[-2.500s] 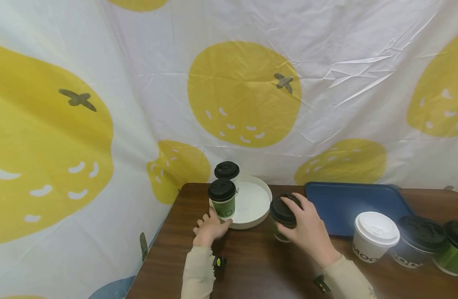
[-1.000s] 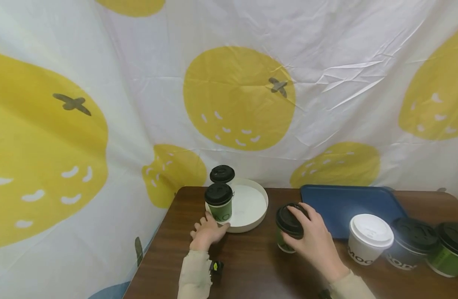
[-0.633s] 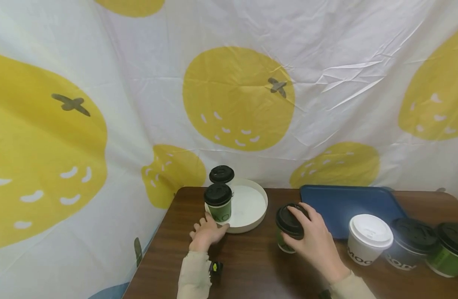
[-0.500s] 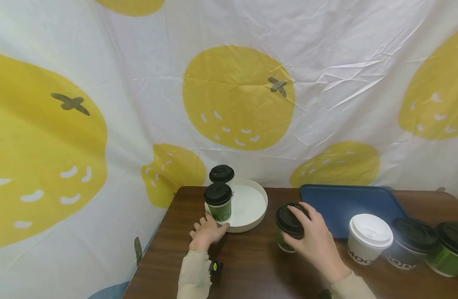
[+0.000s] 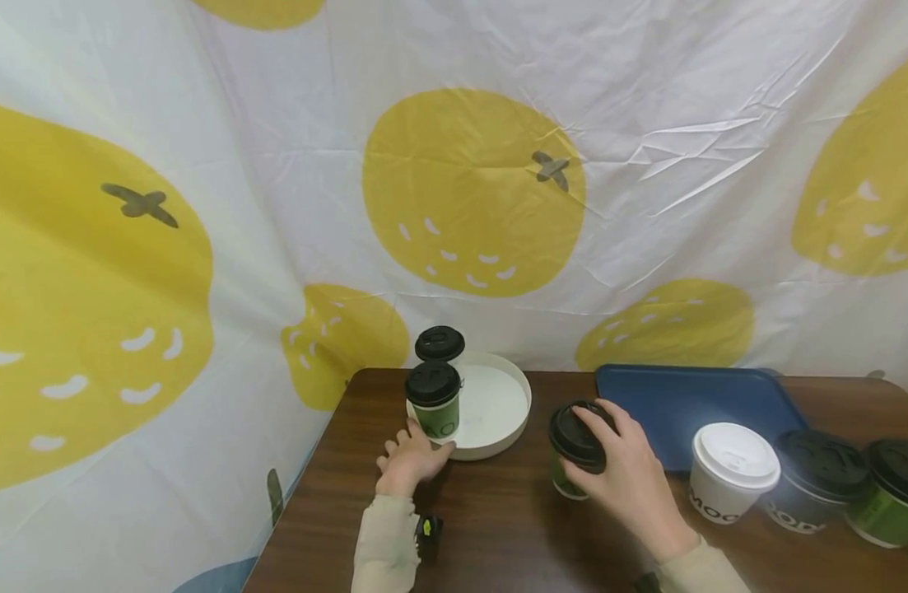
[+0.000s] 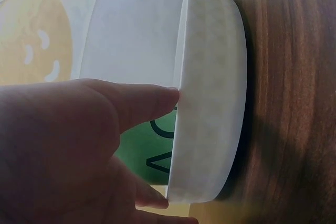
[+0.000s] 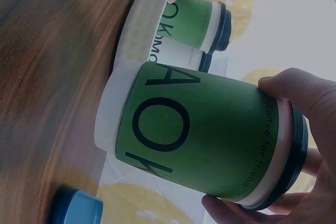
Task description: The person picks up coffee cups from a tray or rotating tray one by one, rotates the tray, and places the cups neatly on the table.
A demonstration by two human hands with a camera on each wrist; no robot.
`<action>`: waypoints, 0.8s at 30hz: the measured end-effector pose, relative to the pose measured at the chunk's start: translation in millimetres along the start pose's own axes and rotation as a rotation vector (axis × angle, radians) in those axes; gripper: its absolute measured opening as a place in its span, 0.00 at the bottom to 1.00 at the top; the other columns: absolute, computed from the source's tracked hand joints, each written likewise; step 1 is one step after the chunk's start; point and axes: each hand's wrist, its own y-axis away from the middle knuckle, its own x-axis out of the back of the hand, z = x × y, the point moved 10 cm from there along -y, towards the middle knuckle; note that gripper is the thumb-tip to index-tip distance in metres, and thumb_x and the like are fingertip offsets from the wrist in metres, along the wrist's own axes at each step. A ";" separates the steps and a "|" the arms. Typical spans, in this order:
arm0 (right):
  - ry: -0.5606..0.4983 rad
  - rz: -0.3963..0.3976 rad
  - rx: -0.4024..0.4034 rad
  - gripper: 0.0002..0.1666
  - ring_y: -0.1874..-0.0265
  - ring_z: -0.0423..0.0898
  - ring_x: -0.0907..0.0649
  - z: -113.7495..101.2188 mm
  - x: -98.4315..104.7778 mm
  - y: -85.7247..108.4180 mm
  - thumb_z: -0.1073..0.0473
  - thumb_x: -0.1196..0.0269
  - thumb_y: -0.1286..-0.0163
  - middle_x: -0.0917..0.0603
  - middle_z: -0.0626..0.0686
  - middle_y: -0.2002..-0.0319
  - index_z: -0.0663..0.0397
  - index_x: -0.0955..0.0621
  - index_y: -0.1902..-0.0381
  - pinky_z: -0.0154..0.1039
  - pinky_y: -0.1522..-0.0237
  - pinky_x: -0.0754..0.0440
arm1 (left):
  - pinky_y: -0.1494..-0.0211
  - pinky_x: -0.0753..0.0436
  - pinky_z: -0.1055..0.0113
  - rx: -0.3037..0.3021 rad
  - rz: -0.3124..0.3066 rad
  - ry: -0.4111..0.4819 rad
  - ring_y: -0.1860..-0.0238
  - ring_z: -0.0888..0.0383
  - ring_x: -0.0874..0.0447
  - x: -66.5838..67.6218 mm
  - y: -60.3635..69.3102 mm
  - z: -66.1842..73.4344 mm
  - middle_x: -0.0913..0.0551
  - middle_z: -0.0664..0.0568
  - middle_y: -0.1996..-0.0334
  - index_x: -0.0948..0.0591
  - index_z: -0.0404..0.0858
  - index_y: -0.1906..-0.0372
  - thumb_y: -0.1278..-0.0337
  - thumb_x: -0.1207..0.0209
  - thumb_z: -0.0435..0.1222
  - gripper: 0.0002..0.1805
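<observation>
Low in the head view, right of the middle, we see the right hand gripping a green cup, while the left hand, fingers spread, touches a white tray

A dark brown wood-grain table stretches before you, a round white tray set toward its far left and a flat blue tray lying along the back edge at your right. Nearer you, at right, a white-lidded white cup, a black-lidded dark cup and a black-lidded green cup stand upright in a row.
</observation>
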 end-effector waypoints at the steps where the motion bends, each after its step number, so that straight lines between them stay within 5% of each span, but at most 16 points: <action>1: 0.001 0.002 0.000 0.40 0.46 0.69 0.18 0.1 0.2 0.2 0.58 0.18 0.53 0.20 0.67 0.38 0.53 0.17 0.39 0.65 0.56 0.16 | 0.30 0.38 0.27 0.000 0.000 -0.001 0.28 0.23 0.38 -0.2 -0.2 -0.2 0.34 0.23 0.31 0.47 0.22 0.22 0.34 0.41 0.56 0.53; 24: 0.011 0.022 0.011 0.41 0.48 0.69 0.17 0.6 3.3 0.7 0.58 0.18 0.54 0.20 0.67 0.39 0.52 0.17 0.39 0.65 0.57 0.16 | 0.30 0.39 0.27 0.004 0.037 0.006 0.27 0.23 0.41 -5.9 -5.2 -2.4 0.35 0.23 0.30 0.47 0.22 0.22 0.34 0.42 0.55 0.53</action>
